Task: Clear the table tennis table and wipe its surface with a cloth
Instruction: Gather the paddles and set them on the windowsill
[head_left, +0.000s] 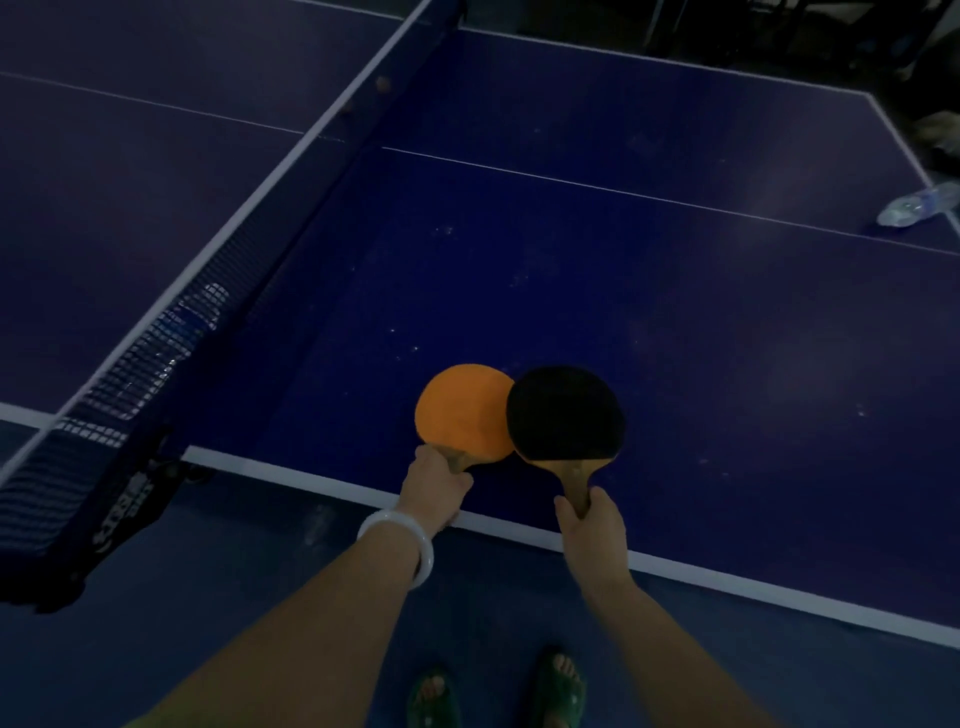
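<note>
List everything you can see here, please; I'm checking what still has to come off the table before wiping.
table tennis table: one, dark blue with white lines, fills the view
net: one, dark mesh with white top band, across the table at left
orange paddle: one, orange face, near edge, partly under the black one
black paddle: one, black face, wooden handle, near edge
plastic bottle: one, clear, lying at the far right edge
second bottle: one, clear with blue label, behind the net
bracelet: one, white, left wrist
sandals: two, green, on the floor
left hand: grips the orange paddle's handle
right hand: grips the black paddle's handle
</note>
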